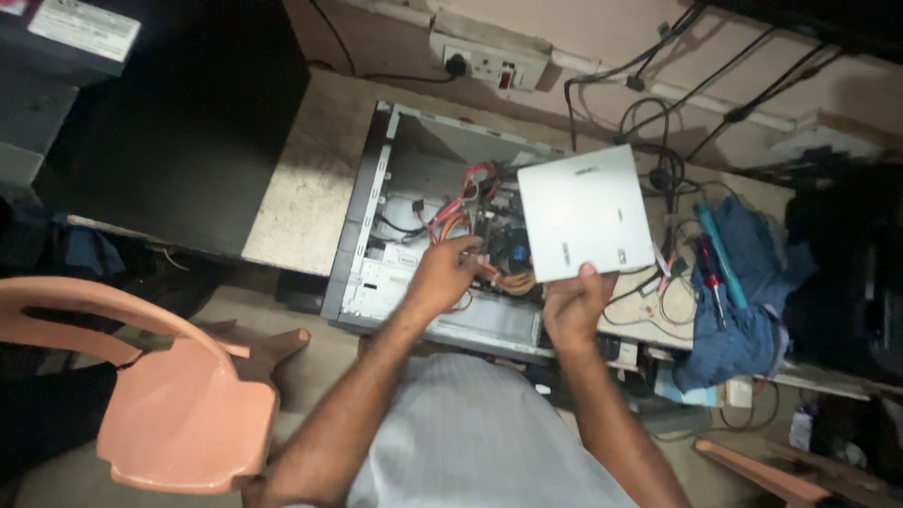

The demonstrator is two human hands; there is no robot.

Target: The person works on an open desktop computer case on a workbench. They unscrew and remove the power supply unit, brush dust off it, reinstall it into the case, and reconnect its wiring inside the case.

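Observation:
An open desktop computer case [376, 202] lies on its side on a stone worktop, with red and orange cables [461, 212] bundled inside. My left hand [442, 273] reaches into the case and its fingers are among the orange cables. My right hand [574, 301] grips the near edge of a flat grey metal drive [583, 212], holding it tilted above the right part of the case. The drive hides what lies under it.
A blue cloth [752, 282] with a red-handled screwdriver [710, 282] and a teal tool lies at the right. Black cables [658, 122] and a wall socket [489, 61] run along the back. A pink plastic chair [169, 395] stands at the lower left.

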